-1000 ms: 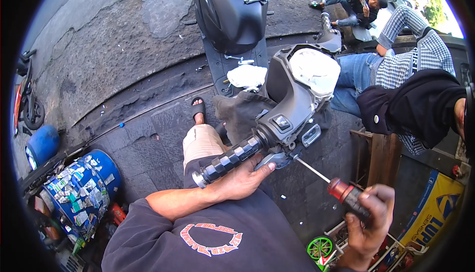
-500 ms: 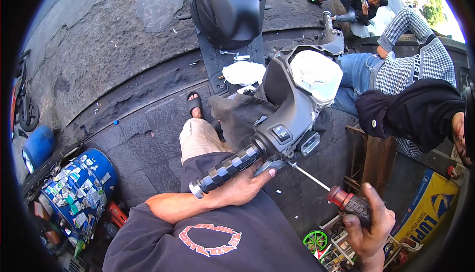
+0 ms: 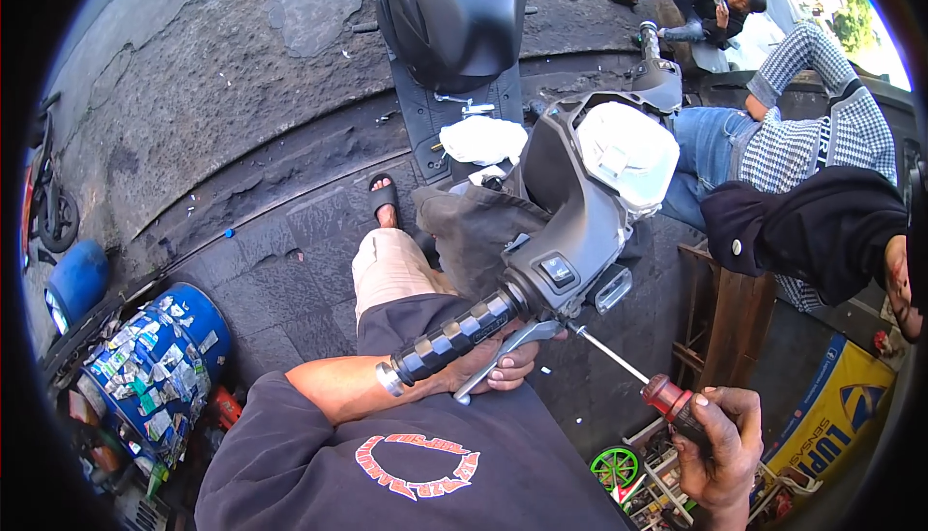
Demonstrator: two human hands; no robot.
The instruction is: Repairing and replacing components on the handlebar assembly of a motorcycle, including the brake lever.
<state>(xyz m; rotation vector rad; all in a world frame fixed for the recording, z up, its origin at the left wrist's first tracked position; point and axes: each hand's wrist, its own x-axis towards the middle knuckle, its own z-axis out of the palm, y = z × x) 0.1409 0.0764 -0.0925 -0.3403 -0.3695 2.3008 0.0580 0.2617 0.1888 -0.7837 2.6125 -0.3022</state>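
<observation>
A scooter's grey handlebar housing (image 3: 580,241) with a black rubber grip (image 3: 449,338) and a silver brake lever (image 3: 503,357) sits in front of me. My left hand (image 3: 498,367) reaches under the grip, fingers against the brake lever. My right hand (image 3: 720,449) is closed around the red-and-black handle of a screwdriver (image 3: 667,401). Its thin shaft points up-left, with the tip at the underside of the housing near the lever's pivot.
The scooter's black seat (image 3: 435,9) and footboard lie ahead. A blue drum covered in stickers (image 3: 155,357) stands at my left. At right, a person in a checked shirt (image 3: 812,106) sits beside a dark sleeve (image 3: 812,227) and a wooden stool (image 3: 725,328). A rack holds small items (image 3: 638,478).
The handlebar has shifted slightly in view as my head moved. My right hand has drawn the screwdriver a little lower and to the right, tip still at the housing.
</observation>
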